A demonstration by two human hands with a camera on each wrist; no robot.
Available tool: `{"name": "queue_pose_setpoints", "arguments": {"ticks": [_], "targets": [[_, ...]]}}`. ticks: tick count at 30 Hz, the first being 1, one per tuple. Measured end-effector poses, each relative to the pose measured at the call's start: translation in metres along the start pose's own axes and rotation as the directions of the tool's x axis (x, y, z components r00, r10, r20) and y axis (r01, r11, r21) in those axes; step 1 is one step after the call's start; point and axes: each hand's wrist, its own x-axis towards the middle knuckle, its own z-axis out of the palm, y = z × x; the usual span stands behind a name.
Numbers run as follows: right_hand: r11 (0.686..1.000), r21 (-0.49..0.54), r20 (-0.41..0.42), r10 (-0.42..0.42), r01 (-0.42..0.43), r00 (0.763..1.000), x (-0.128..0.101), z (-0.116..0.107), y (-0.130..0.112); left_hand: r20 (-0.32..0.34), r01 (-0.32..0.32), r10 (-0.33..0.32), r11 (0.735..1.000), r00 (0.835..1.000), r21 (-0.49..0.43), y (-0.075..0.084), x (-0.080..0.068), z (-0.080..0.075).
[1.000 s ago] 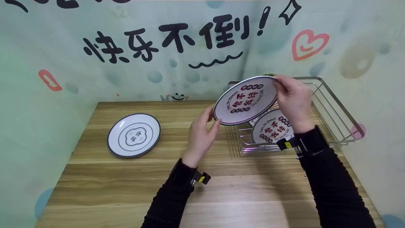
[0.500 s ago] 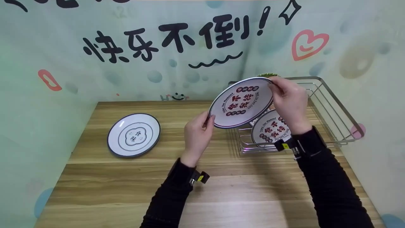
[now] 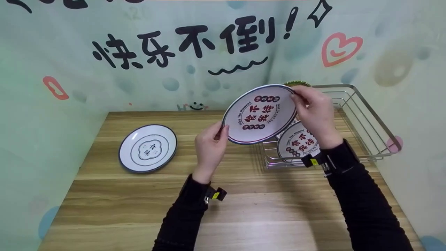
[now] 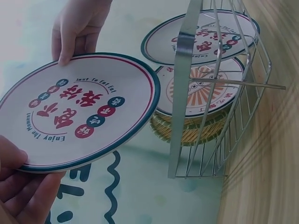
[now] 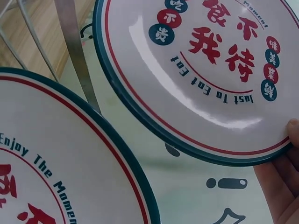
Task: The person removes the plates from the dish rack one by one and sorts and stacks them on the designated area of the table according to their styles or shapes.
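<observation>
A white plate [image 3: 259,114] with a dark rim and red characters is held tilted in the air, just left of a wire dish rack [image 3: 369,115]. My left hand [image 3: 218,134] pinches its lower left rim, and my right hand [image 3: 300,98] grips its upper right rim. In the left wrist view the held plate [image 4: 79,112] fills the left side, with my left fingers [image 4: 21,186] under its edge and my right hand [image 4: 74,28] at the top. The right wrist view shows the held plate [image 5: 205,70] with my fingertips [image 5: 282,182] at its edge.
A matching plate [image 3: 298,141] stands in the rack, with another patterned plate [image 4: 205,91] and a woven piece [image 4: 196,133] behind it. A blue-rimmed plate [image 3: 147,148] lies flat on the wooden table [image 3: 244,209] at the left. Walls close in on the back and both sides.
Both hands have carried the plate a little to the left, away from the rack. The left hand's grip has settled on the rim.
</observation>
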Motion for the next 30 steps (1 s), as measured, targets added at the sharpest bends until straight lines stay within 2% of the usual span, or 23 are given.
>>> {"name": "queue_pose_setpoints", "arguments": {"ticks": [7,15,22,30], "targets": [[1.000,0.006,0.023,-0.023,0.023,0.999,-0.001,0.002,-0.003,0.011,0.089,-0.088,0.994,0.996,-0.057,0.002,0.001,-0.009],[0.999,0.024,0.061,-0.038,0.036,0.997,-0.001,0.005,-0.004,0.016,0.126,-0.125,0.991,0.992,-0.043,0.002,0.001,-0.016],[0.999,0.031,0.113,-0.017,0.014,0.993,-0.004,0.008,-0.006,0.013,0.156,-0.155,0.986,0.988,-0.053,0.000,-0.001,-0.020],[1.000,0.009,0.181,0.013,-0.015,0.983,-0.007,0.013,-0.007,0.014,0.259,-0.259,0.964,0.966,-0.066,-0.005,-0.005,-0.022]]}}
